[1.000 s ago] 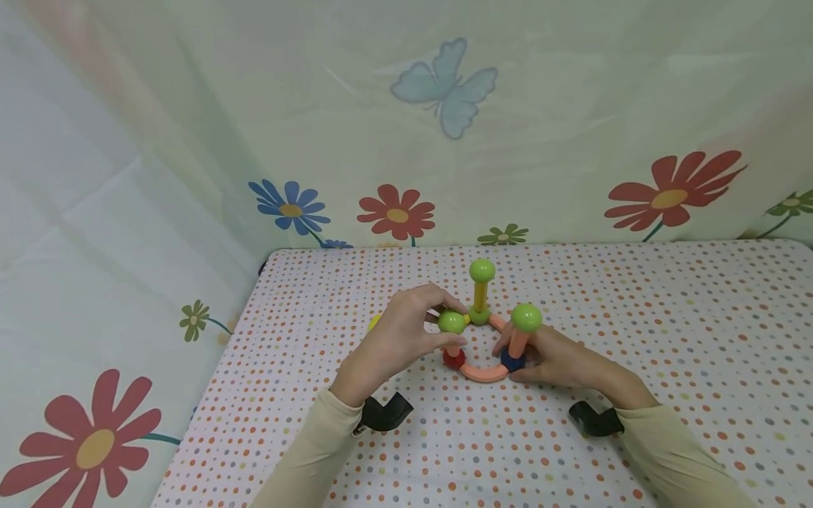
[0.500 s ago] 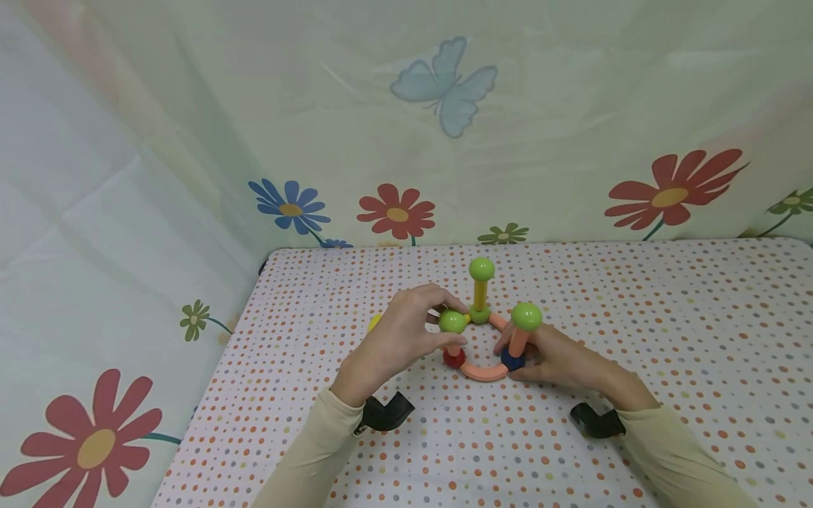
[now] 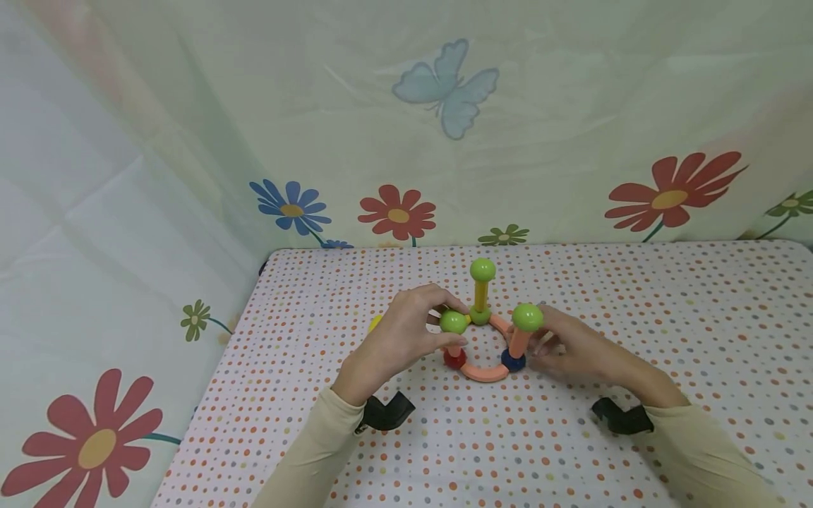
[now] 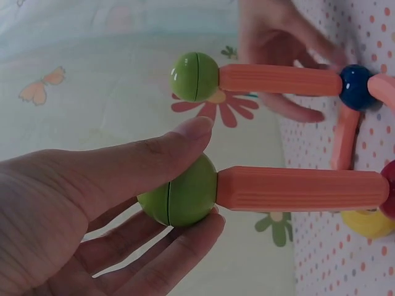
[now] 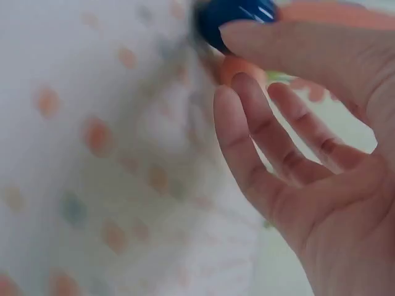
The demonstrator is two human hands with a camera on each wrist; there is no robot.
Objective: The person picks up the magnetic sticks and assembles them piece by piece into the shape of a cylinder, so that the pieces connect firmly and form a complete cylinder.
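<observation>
A ring-shaped structure of toy rods and balls stands on the table, with upright rods topped by green balls. My left hand (image 3: 409, 324) pinches the near-left green ball (image 4: 185, 191) between thumb and fingers. Under that ball an orange rod (image 4: 302, 189) runs down to a red ball (image 3: 454, 358). My right hand (image 3: 574, 349) is just right of the blue ball (image 3: 513, 360), its fingers loosely bent and holding nothing. Above the blue ball rises another orange rod (image 3: 519, 343) with a green ball (image 3: 527, 317). Curved orange pieces (image 3: 484, 373) link the base balls.
At the back of the ring a yellow rod (image 3: 480, 295) carries a green ball (image 3: 483, 269). A yellow piece (image 3: 376, 322) lies partly hidden behind my left hand. The dotted table (image 3: 667, 317) meets a flowered curtain (image 3: 546, 141) at its far edge.
My right hand has let go of the blue ball and drawn back to the right. My left hand keeps its place on the green ball, and the structure stands as before.
</observation>
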